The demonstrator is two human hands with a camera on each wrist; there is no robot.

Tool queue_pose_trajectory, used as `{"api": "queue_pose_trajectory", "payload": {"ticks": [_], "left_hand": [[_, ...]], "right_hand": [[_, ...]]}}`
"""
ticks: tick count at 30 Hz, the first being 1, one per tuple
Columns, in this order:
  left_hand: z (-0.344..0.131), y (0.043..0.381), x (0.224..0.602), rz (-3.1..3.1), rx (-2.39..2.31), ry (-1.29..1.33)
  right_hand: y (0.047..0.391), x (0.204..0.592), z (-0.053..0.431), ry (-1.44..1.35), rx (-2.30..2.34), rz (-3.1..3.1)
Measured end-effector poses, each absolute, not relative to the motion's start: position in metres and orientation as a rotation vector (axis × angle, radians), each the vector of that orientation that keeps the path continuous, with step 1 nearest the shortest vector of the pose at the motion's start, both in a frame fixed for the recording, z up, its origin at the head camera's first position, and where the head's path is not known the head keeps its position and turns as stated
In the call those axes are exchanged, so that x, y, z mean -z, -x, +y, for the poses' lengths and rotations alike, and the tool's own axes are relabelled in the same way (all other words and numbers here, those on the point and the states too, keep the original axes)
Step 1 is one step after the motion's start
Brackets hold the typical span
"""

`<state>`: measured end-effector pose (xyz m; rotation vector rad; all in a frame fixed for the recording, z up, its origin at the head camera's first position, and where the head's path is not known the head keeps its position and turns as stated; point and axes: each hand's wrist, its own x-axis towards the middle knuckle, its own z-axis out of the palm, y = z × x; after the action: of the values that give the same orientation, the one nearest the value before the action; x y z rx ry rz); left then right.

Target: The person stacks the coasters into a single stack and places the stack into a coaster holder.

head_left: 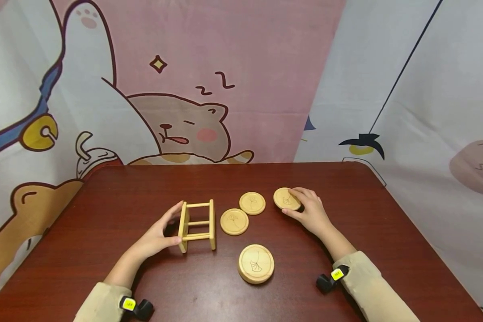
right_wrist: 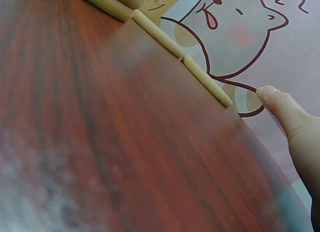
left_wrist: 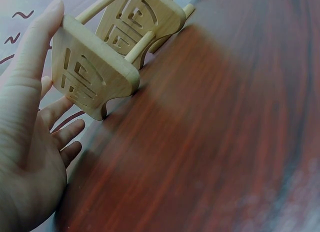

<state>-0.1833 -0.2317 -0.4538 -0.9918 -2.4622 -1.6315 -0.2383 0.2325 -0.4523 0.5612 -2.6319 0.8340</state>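
Note:
A small wooden coaster rack with two side panels joined by rods stands left of the middle. My left hand grips its left panel, thumb at the near end and forefinger at the far end; cut-out slots show in that panel in the left wrist view. Farther right, my right hand pinches a round wooden coaster engraved with a leaf. In the right wrist view only the thumb shows clearly. Two coasters, one nearer and one farther, lie flat between the hands.
Nearer to me sits a thicker round coaster pile, its layers hard to count. Everything stands on a dark red-brown wooden table. A cartoon-printed cloth hangs behind the table's far edge.

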Motion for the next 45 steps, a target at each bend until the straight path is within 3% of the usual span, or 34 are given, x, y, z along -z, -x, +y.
{"api": "queue_pose_trajectory", "payload": {"ticks": [45], "left_hand": [[-0.230, 0.182, 0.452, -2.491, 1.601, 0.960]], "right_hand": [[0.182, 0.449, 0.201, -0.872, -0.971, -2.375]]}}
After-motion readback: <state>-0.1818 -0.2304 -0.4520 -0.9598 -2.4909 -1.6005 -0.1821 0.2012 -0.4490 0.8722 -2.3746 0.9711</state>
